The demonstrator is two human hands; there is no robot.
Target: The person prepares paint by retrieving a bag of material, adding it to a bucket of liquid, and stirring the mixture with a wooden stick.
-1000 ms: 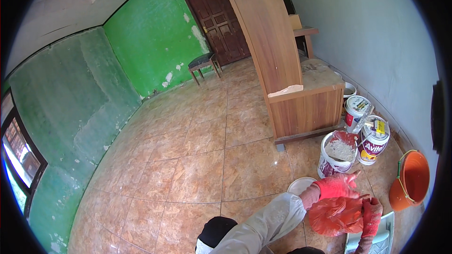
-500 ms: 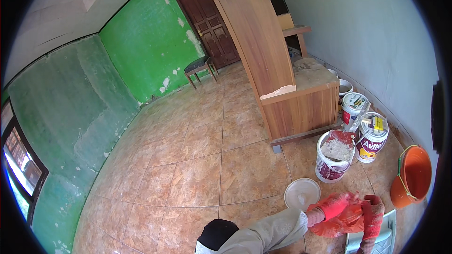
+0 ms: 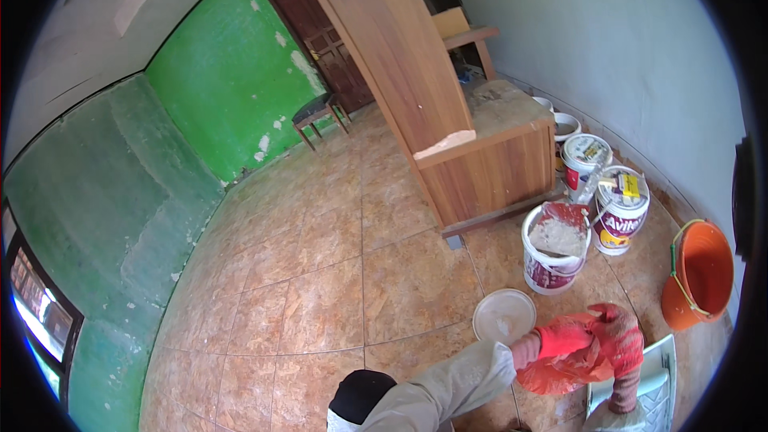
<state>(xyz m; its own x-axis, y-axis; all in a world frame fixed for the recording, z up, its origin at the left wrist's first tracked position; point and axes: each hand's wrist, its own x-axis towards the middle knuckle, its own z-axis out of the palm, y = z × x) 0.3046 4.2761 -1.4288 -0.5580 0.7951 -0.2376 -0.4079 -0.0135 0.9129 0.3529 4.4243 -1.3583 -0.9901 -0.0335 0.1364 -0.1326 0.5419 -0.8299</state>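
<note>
My left hand (image 3: 558, 338), in a red knit glove, comes out of a pale sleeve and grips a thin red plastic bag (image 3: 554, 378). Its fingertips are partly hidden by the bag. On the bag's right side is my right hand (image 3: 618, 334), also red-gloved, with its fingers bent over toward the left hand and closed on the plastic. The bag hangs below both hands; what it holds, if anything, cannot be seen. Beneath the right wrist lies a pale blue paint tray (image 3: 662, 364) with a ridged surface, partly covered by the arm.
A white round lid (image 3: 504, 316) lies beside my left hand. Beyond stands a bucket of white paste (image 3: 558, 238), with a lidded paint pail (image 3: 622, 212) behind it. An orange bucket (image 3: 698, 276) is at right. A wooden cabinet (image 3: 492, 180) and a stool (image 3: 316, 112) stand farther back.
My right hand has lifted slightly and its fingers now show more plainly above the bag. The hands have drawn a little apart. The whole view has shifted, moving the room leftward and upward.
</note>
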